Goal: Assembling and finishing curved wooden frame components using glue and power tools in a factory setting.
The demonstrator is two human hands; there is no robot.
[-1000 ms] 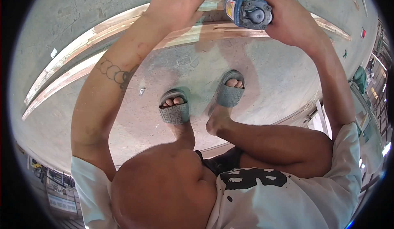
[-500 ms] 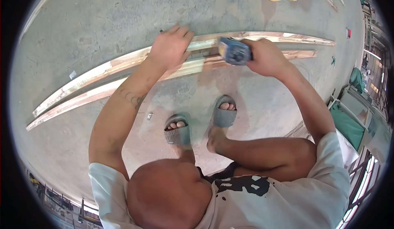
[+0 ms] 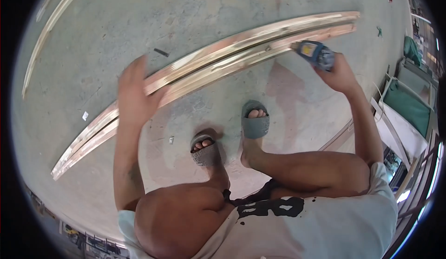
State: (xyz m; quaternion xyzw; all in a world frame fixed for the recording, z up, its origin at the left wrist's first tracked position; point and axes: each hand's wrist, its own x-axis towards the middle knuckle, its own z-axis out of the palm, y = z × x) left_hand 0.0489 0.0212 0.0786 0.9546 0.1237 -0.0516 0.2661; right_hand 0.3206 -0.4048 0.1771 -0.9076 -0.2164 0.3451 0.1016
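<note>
Two long pale wooden strips (image 3: 232,59) lie side by side on the concrete floor, running from lower left to upper right. My right hand (image 3: 339,75) grips a blue power tool (image 3: 316,54) whose nose points at the right part of the strips. My left hand (image 3: 132,92) is blurred, fingers spread, holding nothing; it hovers over the left part of the strips. I squat behind the strips, with my feet in grey sandals (image 3: 254,122) on the floor.
Another long strip (image 3: 42,41) lies at the far left. A small dark scrap (image 3: 161,52) sits beyond the strips. Green-covered frames (image 3: 409,101) and metal racks stand along the right edge. A thin batten (image 3: 337,140) lies by my right knee.
My left hand has come off the strips and swung left, fingers now spread. My right hand has carried the blue tool to the right along the strips.
</note>
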